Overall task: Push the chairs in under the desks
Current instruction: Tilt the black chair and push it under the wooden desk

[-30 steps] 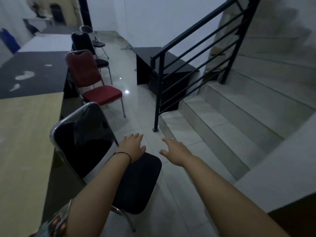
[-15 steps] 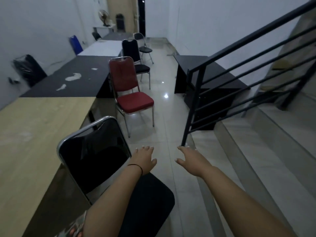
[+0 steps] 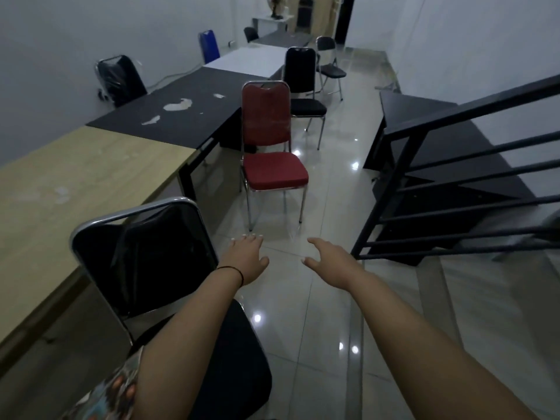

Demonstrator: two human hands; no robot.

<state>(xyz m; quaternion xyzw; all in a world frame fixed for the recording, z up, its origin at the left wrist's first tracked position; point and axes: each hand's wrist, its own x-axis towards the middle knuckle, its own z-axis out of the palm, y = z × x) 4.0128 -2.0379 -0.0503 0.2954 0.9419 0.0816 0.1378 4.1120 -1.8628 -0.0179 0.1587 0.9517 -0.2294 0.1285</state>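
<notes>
A black chair [image 3: 145, 262] with a chrome frame stands just below me, its back toward the light wooden desk [image 3: 75, 183] on the left. A red chair [image 3: 268, 140] stands farther along the aisle, beside the dark desk [image 3: 181, 113], facing me. Beyond it are a second black chair [image 3: 300, 74] and a folding chair [image 3: 330, 62] near a white desk [image 3: 251, 60]. My left hand [image 3: 247, 259] and my right hand [image 3: 328, 262] reach forward over the floor, both empty with fingers apart, touching no chair.
A black stair railing [image 3: 454, 189] and steps close off the right side. A low black cabinet [image 3: 424, 122] sits behind the railing. Across the desks, another black chair [image 3: 121, 80] and a blue object [image 3: 209, 47] stand by the left wall. Glossy tiled floor [image 3: 318, 298] runs down the aisle.
The view has swung left and upward, away from the stairs toward the row of desks and chairs. Both hands stay stretched out and empty, now past the near chair's seat.
</notes>
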